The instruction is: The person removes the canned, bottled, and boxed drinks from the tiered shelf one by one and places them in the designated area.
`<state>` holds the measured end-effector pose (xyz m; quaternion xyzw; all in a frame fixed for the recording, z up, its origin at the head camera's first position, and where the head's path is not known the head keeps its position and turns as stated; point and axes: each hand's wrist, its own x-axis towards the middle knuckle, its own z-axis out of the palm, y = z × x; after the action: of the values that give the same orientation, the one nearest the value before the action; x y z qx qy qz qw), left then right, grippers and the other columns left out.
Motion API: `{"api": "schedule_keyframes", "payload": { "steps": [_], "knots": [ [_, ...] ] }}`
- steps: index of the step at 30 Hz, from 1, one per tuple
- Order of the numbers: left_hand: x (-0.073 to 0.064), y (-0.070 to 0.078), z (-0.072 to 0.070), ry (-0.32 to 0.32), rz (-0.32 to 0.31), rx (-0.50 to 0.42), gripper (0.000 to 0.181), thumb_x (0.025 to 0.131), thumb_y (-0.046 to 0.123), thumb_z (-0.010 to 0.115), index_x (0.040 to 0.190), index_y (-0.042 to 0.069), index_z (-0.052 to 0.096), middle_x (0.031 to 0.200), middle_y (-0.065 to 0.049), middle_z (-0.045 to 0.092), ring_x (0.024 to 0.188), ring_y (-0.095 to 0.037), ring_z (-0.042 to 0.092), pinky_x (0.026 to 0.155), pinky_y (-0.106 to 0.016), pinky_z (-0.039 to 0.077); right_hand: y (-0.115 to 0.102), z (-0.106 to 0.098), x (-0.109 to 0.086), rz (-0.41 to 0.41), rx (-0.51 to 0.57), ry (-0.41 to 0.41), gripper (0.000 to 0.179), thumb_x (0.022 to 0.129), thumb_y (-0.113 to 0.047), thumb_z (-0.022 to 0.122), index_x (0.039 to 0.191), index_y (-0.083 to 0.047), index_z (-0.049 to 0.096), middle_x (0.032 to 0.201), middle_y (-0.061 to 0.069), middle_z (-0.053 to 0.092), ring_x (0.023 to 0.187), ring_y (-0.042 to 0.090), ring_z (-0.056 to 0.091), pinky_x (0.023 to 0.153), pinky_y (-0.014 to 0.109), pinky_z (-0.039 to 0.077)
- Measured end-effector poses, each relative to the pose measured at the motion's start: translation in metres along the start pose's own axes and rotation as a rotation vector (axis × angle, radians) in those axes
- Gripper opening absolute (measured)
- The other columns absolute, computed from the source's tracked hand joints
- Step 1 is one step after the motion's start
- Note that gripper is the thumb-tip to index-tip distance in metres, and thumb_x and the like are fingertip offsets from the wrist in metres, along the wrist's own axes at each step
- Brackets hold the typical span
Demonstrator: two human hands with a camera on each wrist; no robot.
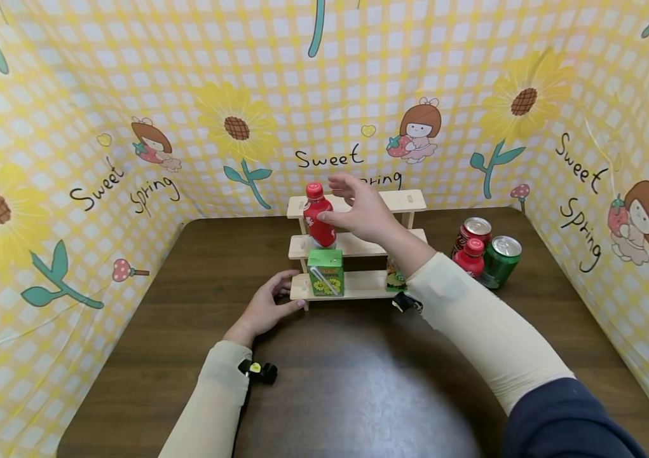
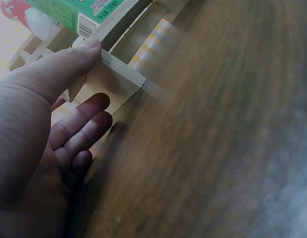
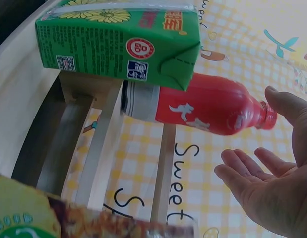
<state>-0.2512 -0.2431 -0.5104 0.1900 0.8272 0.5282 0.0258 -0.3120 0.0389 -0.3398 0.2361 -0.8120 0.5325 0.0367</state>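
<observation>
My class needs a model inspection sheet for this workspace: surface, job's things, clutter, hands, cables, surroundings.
Surface: dark brown wood-grain table, with some glare.
Job's things: three-tier wooden shelf; red bottle upright on its middle tier; green drink carton with a straw on the bottom tier, left; another carton right, partly hidden by the right sleeve.
Clutter: dark red can, second red bottle and green can, right of the shelf.
Hands: left hand holds the bottom tier's left end; right hand, fingers extended, beside the red bottle, contact unclear.
Cables: thin dark line along the left sleeve, possibly a cable.
Surroundings: yellow-and-white checked cloth with sunflowers and "Sweet Spring" lettering.
</observation>
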Motion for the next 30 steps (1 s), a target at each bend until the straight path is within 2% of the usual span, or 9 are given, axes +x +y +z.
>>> {"api": "schedule_keyframes", "payload": {
  "steps": [5,9,14,21,30],
  "knots": [
    [-0.001,0.002,0.001,-0.001,0.005,-0.005,0.067,0.09,0.009,0.084,0.148,-0.002,0.052,0.12,-0.023,0.07,0.112,-0.041,0.061,0.101,-0.059,0.043,0.0,0.011,0.005,0.028,-0.019,-0.015,0.075,0.088,-0.025,0.088,0.153,-0.016,0.051,0.146,0.006,0.059,0.135,0.027,0.057,0.106,0.049,0.049],
    [-0.001,0.002,0.0,-0.001,0.006,0.002,0.067,0.091,0.009,0.084,0.148,-0.002,0.051,0.121,-0.023,0.069,0.112,-0.041,0.061,0.101,-0.059,0.043,-0.001,0.019,0.008,0.055,-0.046,-0.03,0.078,0.087,-0.025,0.089,0.153,-0.015,0.05,0.144,0.004,0.059,0.132,0.026,0.059,0.099,0.043,0.054],
    [0.0,0.002,0.0,-0.001,0.004,-0.001,0.067,0.091,0.008,0.084,0.148,-0.003,0.051,0.12,-0.023,0.07,0.112,-0.04,0.061,0.101,-0.059,0.043,0.0,0.025,0.011,0.073,-0.098,-0.048,0.081,0.087,-0.024,0.089,0.155,-0.011,0.047,0.142,0.005,0.058,0.128,0.025,0.059,0.098,0.04,0.054],
    [-0.001,0.004,0.0,0.0,0.013,0.003,0.066,0.091,0.007,0.083,0.148,-0.003,0.051,0.12,-0.023,0.07,0.112,-0.04,0.061,0.1,-0.059,0.044,0.0,0.029,0.011,0.08,-0.149,-0.073,0.08,0.087,-0.023,0.088,0.154,-0.01,0.047,0.13,0.007,0.063,0.115,0.022,0.063,0.095,0.039,0.055],
    [-0.001,0.004,0.0,-0.004,0.01,0.001,0.066,0.091,0.007,0.083,0.148,-0.003,0.051,0.122,-0.024,0.069,0.112,-0.04,0.061,0.101,-0.059,0.044,0.0,0.03,0.01,0.096,-0.187,-0.055,0.079,0.089,-0.024,0.087,0.155,-0.008,0.047,0.132,0.009,0.063,0.118,0.024,0.063,0.097,0.04,0.054]
  ]
}}
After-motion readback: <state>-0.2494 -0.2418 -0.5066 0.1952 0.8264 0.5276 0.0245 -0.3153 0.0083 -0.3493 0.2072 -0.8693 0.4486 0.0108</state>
